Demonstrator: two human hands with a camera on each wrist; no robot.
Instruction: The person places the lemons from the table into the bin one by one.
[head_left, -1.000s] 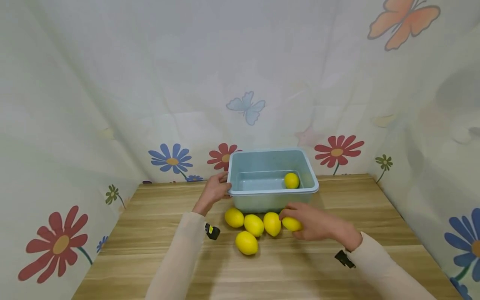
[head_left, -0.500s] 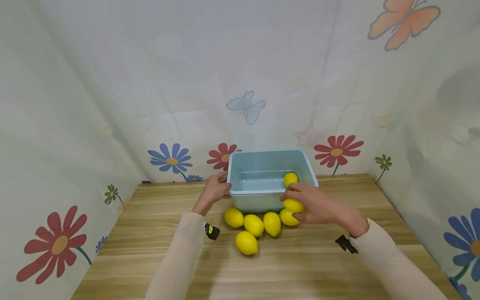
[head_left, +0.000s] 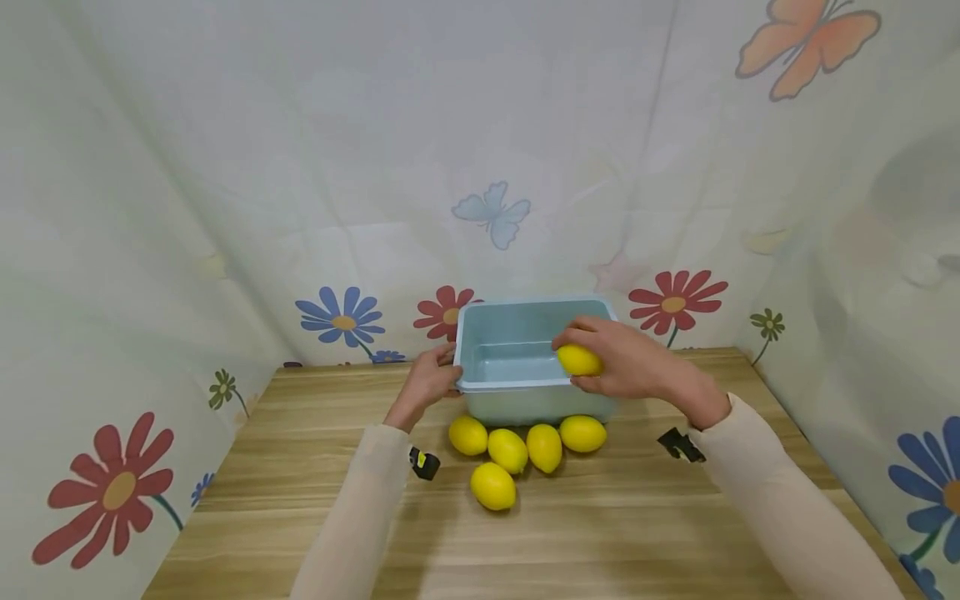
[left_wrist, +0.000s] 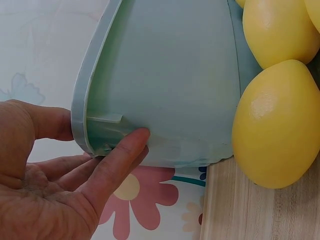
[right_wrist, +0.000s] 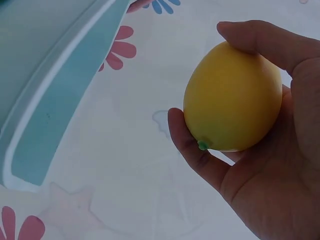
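Observation:
A light blue plastic basin [head_left: 532,404] stands at the back of the wooden table. My left hand [head_left: 427,379] holds its left rim, with thumb and fingers on either side of the edge in the left wrist view. Over the basin's right front rim, my right hand [head_left: 626,358] grips a yellow lemon [right_wrist: 232,100] between thumb and fingers; its small green tip shows in the right wrist view. Several more lemons lie on the table close to the basin's front, among them the rightmost lemon [head_left: 583,434] and the nearest lemon [head_left: 493,486]. My right hand hides the basin's right interior.
The wooden table [head_left: 600,533] meets a pale curtain [head_left: 375,167] printed with flowers and butterflies, which hangs behind and on both sides. A small black device [head_left: 425,463] sits at my left wrist, and another black device [head_left: 681,446] at my right.
My right hand has lifted a lemon from the front row up over the basin's rim, now covering the lemon seen inside earlier. The left hand stays on the rim.

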